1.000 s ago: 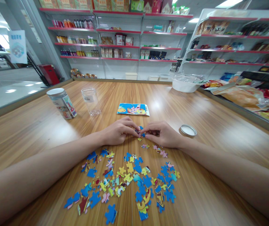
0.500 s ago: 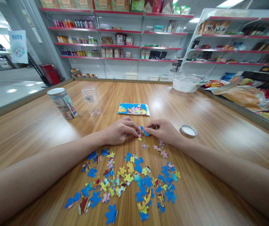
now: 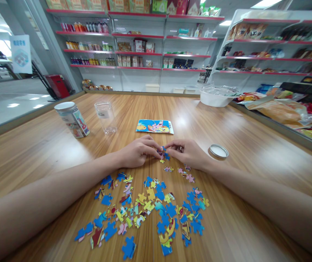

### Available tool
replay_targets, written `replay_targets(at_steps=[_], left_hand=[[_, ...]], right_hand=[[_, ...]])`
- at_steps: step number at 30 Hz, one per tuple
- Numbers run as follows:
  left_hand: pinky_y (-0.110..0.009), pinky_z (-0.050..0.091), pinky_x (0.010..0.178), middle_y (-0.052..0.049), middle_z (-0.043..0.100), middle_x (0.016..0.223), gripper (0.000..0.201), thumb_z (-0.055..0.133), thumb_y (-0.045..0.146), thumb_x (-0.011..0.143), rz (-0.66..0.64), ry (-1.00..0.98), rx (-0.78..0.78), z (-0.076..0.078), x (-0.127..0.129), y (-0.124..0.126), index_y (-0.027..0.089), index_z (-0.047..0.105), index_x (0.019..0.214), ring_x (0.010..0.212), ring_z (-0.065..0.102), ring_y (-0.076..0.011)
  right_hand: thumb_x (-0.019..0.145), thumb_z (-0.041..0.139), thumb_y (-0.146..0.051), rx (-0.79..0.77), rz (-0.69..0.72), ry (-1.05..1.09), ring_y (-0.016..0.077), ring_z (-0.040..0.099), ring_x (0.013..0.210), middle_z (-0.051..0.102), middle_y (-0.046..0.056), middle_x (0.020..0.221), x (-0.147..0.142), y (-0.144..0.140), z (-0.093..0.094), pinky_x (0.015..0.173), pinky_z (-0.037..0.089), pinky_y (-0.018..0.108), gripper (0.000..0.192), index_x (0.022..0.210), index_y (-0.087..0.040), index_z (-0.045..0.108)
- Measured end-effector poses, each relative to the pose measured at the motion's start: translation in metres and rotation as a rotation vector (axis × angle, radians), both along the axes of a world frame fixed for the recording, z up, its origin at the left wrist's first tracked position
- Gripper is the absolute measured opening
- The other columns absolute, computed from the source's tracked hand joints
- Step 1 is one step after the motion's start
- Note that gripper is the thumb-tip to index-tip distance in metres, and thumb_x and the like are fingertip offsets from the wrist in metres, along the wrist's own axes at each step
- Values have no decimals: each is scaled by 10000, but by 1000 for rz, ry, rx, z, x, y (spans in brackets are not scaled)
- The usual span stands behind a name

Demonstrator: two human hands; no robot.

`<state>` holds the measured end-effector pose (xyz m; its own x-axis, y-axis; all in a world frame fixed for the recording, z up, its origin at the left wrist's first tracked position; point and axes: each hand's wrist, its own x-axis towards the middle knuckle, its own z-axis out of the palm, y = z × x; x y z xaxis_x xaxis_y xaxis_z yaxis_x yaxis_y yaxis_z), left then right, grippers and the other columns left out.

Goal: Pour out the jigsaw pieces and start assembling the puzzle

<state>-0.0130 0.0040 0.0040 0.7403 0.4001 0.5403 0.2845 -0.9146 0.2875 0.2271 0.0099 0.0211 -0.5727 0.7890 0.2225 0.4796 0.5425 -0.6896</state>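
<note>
Between my two hands lies a small cluster of jigsaw puzzle pieces [image 3: 167, 156], pink, blue and yellow, partly covered by fingers. My left hand [image 3: 141, 152] is curled, its fingertips holding the left side of the cluster against the wood. From the right, my right hand [image 3: 188, 153] has thumb and forefinger drawn together at a blue piece at the cluster's edge. Just below lie a small joined strip [image 3: 168, 169] and several pink pieces [image 3: 190, 178]. Many loose blue and yellow pieces [image 3: 170, 210] spread nearer to me between my forearms.
A picture card [image 3: 155, 126] lies beyond my hands. To the left stand a labelled jar with a lid [image 3: 72, 120] and an open clear jar [image 3: 106, 117]. On the right are a round lid [image 3: 218, 151], a white basin [image 3: 217, 98] and packaged food [image 3: 281, 109]. Stocked shelves [image 3: 138, 34] stand behind.
My right hand's fingertips have shifted slightly up and left along the cluster, and the blue piece sits closer against it, turned somewhat. My left hand has stayed in place.
</note>
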Motion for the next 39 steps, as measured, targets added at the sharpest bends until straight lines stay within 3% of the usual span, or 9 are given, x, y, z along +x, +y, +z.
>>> replay_targets(at_steps=[7, 17, 39], left_hand=[[-375, 507, 885, -38, 725, 1113, 514, 440, -68, 777, 6, 14, -2, 1, 0, 0, 249, 751, 1035, 966, 592, -187], [-356, 512, 885, -65, 679, 1140, 573, 426, -114, 702, 39, -6, -4, -1, 0, -1, 241, 762, 1000, 1001, 601, -179], [-396, 506, 927, -40, 713, 1124, 593, 402, -99, 703, 30, 15, -37, 1, 0, 0, 257, 760, 1014, 1005, 602, -185]], right_hand=[[785, 660, -227, 39, 72, -70, 91, 477, 546, 573, -19, 642, 1, -2, 1, 517, 365, 229, 223, 976, -132, 726], [745, 711, -246, 182, 47, -89, 113, 535, 592, 632, 27, 701, 6, 6, 0, 563, 441, 249, 135, 817, -133, 712], [761, 650, -131, 100, 18, -134, 122, 525, 603, 634, 28, 695, 7, 5, 2, 568, 420, 254, 56, 813, -136, 669]])
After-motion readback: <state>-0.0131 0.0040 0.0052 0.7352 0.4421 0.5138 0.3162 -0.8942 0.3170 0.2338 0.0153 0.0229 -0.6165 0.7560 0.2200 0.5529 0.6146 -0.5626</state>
